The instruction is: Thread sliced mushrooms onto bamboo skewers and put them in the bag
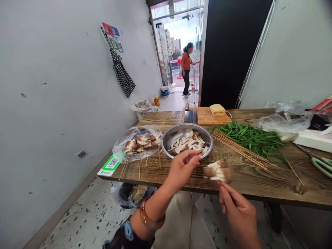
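My right hand (237,209) pinches the lower end of a mushroom skewer, with sliced mushrooms (218,172) bunched on it above the table's front edge. The skewer's stick is mostly hidden by the mushrooms and my fingers. At the near rim of a steel bowl (168,134), my left hand (183,168) has thumb and fingers drawn together. Whether a mushroom slice is between them I cannot make out. Cut mushroom pieces (190,142) lie in the bowl. To its left, finished-looking mushroom skewers (142,143) rest on a clear plastic bag, their sticks pointing toward me.
Bare bamboo sticks (241,152) lie beside green chives (249,136). Behind the bowl, a cutting board (203,116) bears a cleaver (190,116) and stacked tofu sheets (218,110). Green-handled scissors (321,164) are at right, a lined bin (129,195) below the table. A person (186,67) stands by the door.
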`<action>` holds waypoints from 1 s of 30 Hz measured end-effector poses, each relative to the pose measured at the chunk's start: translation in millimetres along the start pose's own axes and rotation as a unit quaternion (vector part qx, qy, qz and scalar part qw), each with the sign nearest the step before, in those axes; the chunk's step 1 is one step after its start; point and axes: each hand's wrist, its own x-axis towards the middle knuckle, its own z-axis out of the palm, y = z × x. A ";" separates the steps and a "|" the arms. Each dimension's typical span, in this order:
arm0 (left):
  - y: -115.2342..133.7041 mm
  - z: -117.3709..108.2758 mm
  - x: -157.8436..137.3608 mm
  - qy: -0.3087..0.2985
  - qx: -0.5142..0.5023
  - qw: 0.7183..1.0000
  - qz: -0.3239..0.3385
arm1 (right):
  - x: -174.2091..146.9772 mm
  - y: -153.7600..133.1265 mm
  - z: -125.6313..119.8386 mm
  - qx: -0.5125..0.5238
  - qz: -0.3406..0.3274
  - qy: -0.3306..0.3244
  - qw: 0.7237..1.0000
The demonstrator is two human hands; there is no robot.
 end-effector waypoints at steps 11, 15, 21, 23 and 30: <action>-15.0 -38.8 152.6 -0.050 0.514 0.855 0.045 | 75.2 10.7 13.9 0.105 0.039 -0.003 0.994; -33.4 -33.0 175.1 -0.068 0.536 0.841 0.028 | 74.9 12.1 12.3 0.073 0.037 -0.022 0.996; -51.6 -29.5 185.8 -0.091 0.509 0.856 0.024 | 72.8 11.3 11.9 0.050 0.041 -0.022 0.998; -55.2 -30.7 186.9 -0.089 0.491 0.866 0.024 | 72.2 11.7 11.9 0.044 0.035 -0.020 0.998; -49.1 -35.4 185.5 -0.063 0.385 0.920 0.023 | 71.8 9.8 11.5 0.056 0.033 -0.027 0.997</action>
